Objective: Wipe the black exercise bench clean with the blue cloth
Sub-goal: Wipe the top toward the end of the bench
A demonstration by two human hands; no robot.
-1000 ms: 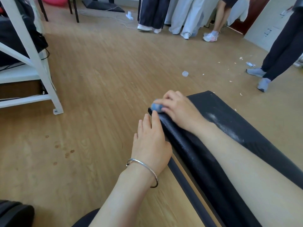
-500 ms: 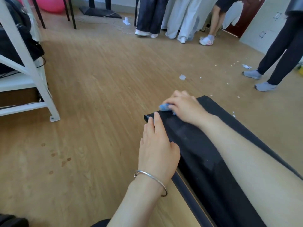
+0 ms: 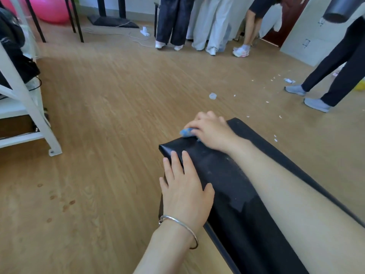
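I see my right hand (image 3: 212, 132) at the far end of the black exercise bench (image 3: 233, 186), its fingers (image 3: 199, 131) curled down and pressed together over the blue cloth (image 3: 185, 132), which is bunched beneath them so that only a small blue wad shows at the fingertips, right on the end edge of the surface. My left hand (image 3: 184, 188) lies flat on the near-left edge of the same surface, fingers spread a little and pointing away from me, gripping nothing; a thin silver bangle (image 3: 178, 227) circles that wrist. The padded top is dark and matte, with a faint pale, dusty smear along its middle between my two hands, and a patch nearer to me that reads darker than the rest.

Around it the room has a light wood floor (image 3: 110, 119). White paper scraps (image 3: 275, 138) are scattered on it to the right of the bench, and a few brownish spots (image 3: 65, 206) mark it to my left. A white metal frame (image 3: 29, 107) stands at the left edge. A pink exercise ball (image 3: 52, 9) sits in the far left corner. Several people's legs (image 3: 199, 24) stand along the far wall, and another person (image 3: 331, 76) in dark trousers stands at the right.
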